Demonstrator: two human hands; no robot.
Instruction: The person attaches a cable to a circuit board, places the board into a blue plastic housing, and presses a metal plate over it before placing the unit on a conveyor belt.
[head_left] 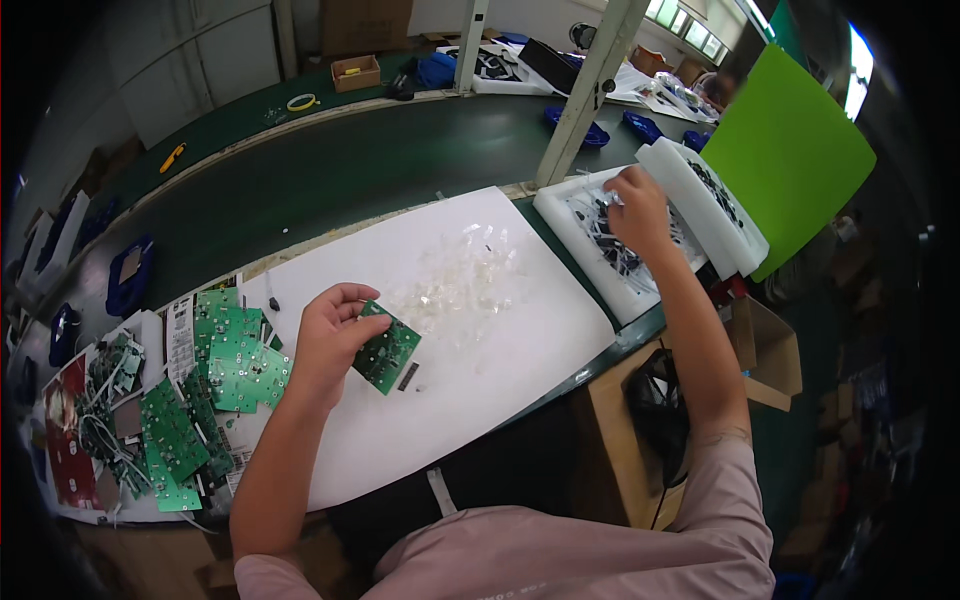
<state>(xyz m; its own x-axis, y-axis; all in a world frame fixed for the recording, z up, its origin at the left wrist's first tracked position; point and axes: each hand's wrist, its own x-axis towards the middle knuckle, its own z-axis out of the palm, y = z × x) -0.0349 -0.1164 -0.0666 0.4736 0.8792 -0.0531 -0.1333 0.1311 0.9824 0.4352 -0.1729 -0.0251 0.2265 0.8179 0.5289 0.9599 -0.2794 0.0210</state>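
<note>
1 green circuit board (391, 357) sits in the left hand (333, 338).

Right grip (640, 212), exact contact indistinct

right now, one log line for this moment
left hand: holds green board; right hand: over foam tray, grip unclear; clear bits: on white sheet

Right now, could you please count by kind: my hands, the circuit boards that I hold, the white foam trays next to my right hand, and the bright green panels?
Hands: 2 (left hand, right hand)
Held green circuit board: 1
White foam trays: 2
Bright green panel: 1
Total: 6
</note>
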